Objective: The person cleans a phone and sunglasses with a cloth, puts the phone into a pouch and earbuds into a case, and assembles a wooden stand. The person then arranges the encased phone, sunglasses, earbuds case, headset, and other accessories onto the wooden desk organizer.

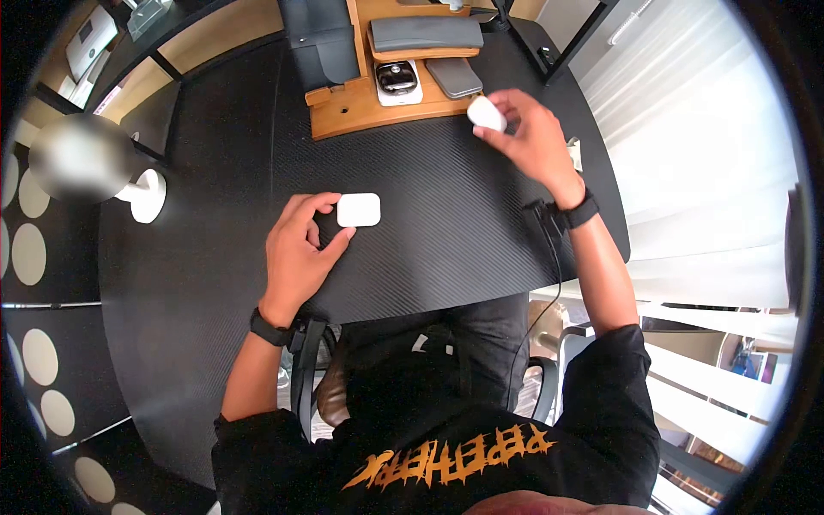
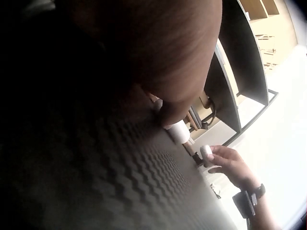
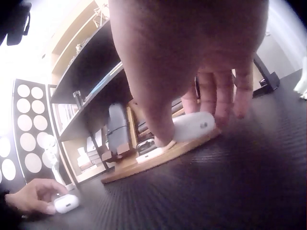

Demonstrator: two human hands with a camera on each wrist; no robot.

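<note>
On the black desk lies a white rounded case [image 1: 359, 209]; the left hand [image 1: 300, 246] has its thumb and a finger at that case's left side, and in the right wrist view the same hand [image 3: 36, 195] holds the case [image 3: 66, 203]. A second white case [image 1: 487, 114] is pinched between the thumb and fingers of the right hand [image 1: 534, 142], over the desk by the wooden stand's front right corner. The right wrist view shows this second case [image 3: 194, 127] close up, partly covered by the thumb.
The wooden stand [image 1: 330, 124] at the back holds a grey case [image 1: 427, 34], a smaller grey box [image 1: 455, 77] and a white box with a dark round item [image 1: 399, 81]. A white lamp [image 1: 148, 196] stands at left. A black cable [image 1: 560, 266] hangs from the right wrist.
</note>
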